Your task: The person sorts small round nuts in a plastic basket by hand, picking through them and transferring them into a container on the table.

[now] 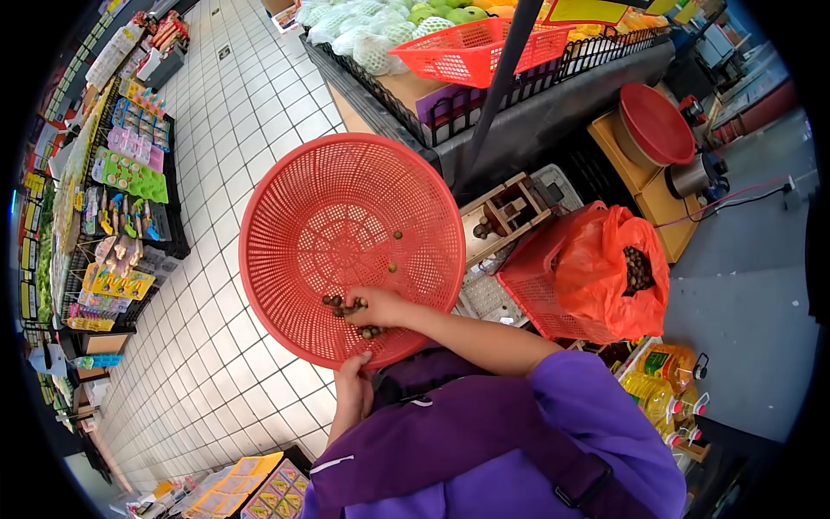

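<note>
A large red plastic colander basket is tilted toward me in front of my body. Its near rim is held by my left hand, thumb over the edge and fingers beneath. Inside the basket, my right hand has its fingers curled round some small round brown nuts. More nuts lie under that hand near the basket's lower wall. A loose greenish-brown nut and another nut rest apart from the rest. The fingertips of my right hand are partly hidden by the nuts.
On my right stands a red plastic crate lined with an orange-red bag holding brown nuts. A wooden box is beside it. Oil bottles stand behind. A fruit stand is ahead; shelves of packaged goods line the left.
</note>
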Available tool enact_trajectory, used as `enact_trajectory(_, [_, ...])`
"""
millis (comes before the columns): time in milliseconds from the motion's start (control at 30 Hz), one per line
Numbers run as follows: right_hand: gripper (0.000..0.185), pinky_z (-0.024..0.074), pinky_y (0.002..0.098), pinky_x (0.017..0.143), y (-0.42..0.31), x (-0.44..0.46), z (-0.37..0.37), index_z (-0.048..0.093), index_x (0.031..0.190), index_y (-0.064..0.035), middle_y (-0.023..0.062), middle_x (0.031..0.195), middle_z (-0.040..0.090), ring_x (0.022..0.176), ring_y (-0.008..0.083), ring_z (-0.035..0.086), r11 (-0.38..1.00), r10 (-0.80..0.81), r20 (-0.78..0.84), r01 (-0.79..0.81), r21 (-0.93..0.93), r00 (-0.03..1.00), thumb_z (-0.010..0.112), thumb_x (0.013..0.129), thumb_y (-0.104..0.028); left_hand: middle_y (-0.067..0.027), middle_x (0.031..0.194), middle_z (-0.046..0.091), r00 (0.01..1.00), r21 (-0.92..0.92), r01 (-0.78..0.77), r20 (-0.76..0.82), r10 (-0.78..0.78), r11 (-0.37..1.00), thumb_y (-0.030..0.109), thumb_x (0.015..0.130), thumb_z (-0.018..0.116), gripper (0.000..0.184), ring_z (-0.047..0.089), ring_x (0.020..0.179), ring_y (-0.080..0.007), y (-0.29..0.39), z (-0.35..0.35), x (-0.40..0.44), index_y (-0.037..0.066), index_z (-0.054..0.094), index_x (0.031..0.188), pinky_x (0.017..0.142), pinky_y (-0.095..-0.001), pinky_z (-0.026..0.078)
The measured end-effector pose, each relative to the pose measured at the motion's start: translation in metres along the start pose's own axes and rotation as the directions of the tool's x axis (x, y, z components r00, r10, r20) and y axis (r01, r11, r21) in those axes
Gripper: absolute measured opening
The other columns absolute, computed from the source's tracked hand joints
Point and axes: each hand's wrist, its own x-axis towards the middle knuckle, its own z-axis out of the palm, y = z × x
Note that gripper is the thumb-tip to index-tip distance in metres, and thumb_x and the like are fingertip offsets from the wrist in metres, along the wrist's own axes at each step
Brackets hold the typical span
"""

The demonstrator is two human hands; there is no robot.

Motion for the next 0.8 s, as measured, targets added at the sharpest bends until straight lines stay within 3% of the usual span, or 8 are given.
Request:
enact_trajectory(33, [0.025, 0.0437, 0.0277, 0.048, 0.002, 0.002, -0.004, 0.054, 0.096, -0.0092, 0.0057, 0.072, 0.058, 0.056, 0.0141, 0.055, 0.942, 0.110, 0.124, -0.143, 0.302, 0.986, 0.062, 0.075, -0.020, -0.0119, 0.103, 0.055, 1.000, 0.003, 0.001, 0.001, -0.001, 1.000, 0.000, 0.073, 0.051, 0.040, 0.057, 0.089, -0.0227, 0.002, 0.000, 0.001, -0.004, 0.042, 0.112, 0.081, -0.0370, 0.047])
enact_trajectory(133, [0.016, 0.0370, 0.0212, 0.039, -0.006, -0.004, -0.017, 0.055, 0.091, -0.0074, 0.0025, 0.066, 0.058, 0.047, 0.0071, 0.048, 0.909, 0.123, 0.054, -0.134, 0.394, 0.991, 0.059, 0.079, -0.017, -0.0144, 0.104, 0.054, 0.999, -0.059, 0.047, 0.000, -0.047, 0.997, -0.001, 0.073, 0.050, 0.042, 0.057, 0.092, -0.0248, 0.008, 0.007, 0.003, -0.006, 0.040, 0.113, 0.082, -0.0385, 0.048])
enact_trajectory(233, [0.012, 0.0336, 0.0196, 0.036, -0.020, -0.011, -0.041, 0.054, 0.089, -0.0067, 0.0034, 0.065, 0.056, 0.046, 0.0060, 0.046, 0.783, 0.219, 0.088, -0.229, 0.578, 0.972, 0.056, 0.082, -0.016, -0.0168, 0.103, 0.055, 0.999, 0.023, -0.036, 0.009, 0.036, 0.999, 0.003, 0.076, 0.048, 0.022, 0.055, 0.096, -0.0239, 0.012, 0.018, 0.000, -0.009, 0.050, 0.093, 0.087, -0.0386, 0.045])
enact_trajectory(333, [0.019, 0.0319, 0.0187, 0.034, -0.020, -0.019, -0.064, 0.048, 0.093, -0.0064, 0.0044, 0.067, 0.051, 0.045, 0.0065, 0.044, 0.475, 0.174, 0.081, -0.156, 0.866, 0.981, 0.059, 0.080, -0.016, -0.0169, 0.106, 0.054, 0.999, 0.035, -0.026, 0.022, 0.025, 0.999, 0.003, 0.076, 0.048, 0.033, 0.055, 0.098, -0.0248, 0.011, 0.013, 0.006, -0.011, 0.044, 0.105, 0.087, -0.0385, 0.044])
enact_trajectory(533, [0.017, 0.0334, 0.0149, 0.034, -0.002, -0.076, -0.140, 0.051, 0.091, -0.0089, 0.0057, 0.074, 0.052, 0.052, 0.0074, 0.045, 0.194, 0.134, -0.141, 0.113, 0.974, 0.981, 0.061, 0.079, -0.013, -0.0176, 0.112, 0.050, 0.995, 0.006, -0.092, 0.032, 0.092, 0.996, -0.001, 0.073, 0.048, 0.048, 0.054, 0.099, -0.0278, 0.014, 0.016, 0.008, -0.008, 0.034, 0.119, 0.086, -0.0400, 0.047])
enact_trajectory(633, [0.013, 0.0369, 0.0161, 0.036, 0.054, -0.078, -0.163, 0.052, 0.084, -0.0090, 0.0058, 0.072, 0.052, 0.052, 0.0089, 0.048, 0.029, 0.415, -0.179, 0.184, 0.983, 0.892, 0.062, 0.077, -0.015, -0.0179, 0.112, 0.050, 0.997, 0.021, -0.074, 0.037, 0.073, 0.997, -0.001, 0.073, 0.047, 0.049, 0.055, 0.099, -0.0280, 0.018, 0.016, 0.007, -0.008, 0.034, 0.119, 0.086, -0.0401, 0.047])
enact_trajectory(733, [0.018, 0.0433, 0.0215, 0.042, 0.090, -0.062, -0.172, 0.051, 0.090, -0.0094, 0.0074, 0.078, 0.052, 0.057, 0.0139, 0.050, 0.011, 0.571, -0.157, 0.183, 0.983, 0.806, 0.061, 0.078, -0.018, -0.0193, 0.115, 0.050, 0.995, 0.056, -0.074, 0.064, 0.070, 0.996, 0.003, 0.074, 0.047, 0.055, 0.050, 0.106, -0.0299, 0.019, 0.013, 0.008, -0.006, 0.028, 0.125, 0.092, -0.0433, 0.042])
enact_trajectory(800, [0.026, 0.0483, 0.0304, 0.050, 0.091, -0.056, -0.173, 0.050, 0.099, -0.0101, 0.0080, 0.085, 0.051, 0.066, 0.0197, 0.052, 0.335, 0.727, -0.368, 0.167, 0.927, 0.581, 0.061, 0.078, -0.021, -0.0174, 0.113, 0.050, 0.994, 0.026, -0.099, 0.038, 0.098, 0.995, 0.000, 0.072, 0.049, 0.050, 0.054, 0.100, -0.0276, 0.019, 0.015, 0.006, -0.007, 0.034, 0.119, 0.086, -0.0394, 0.048])
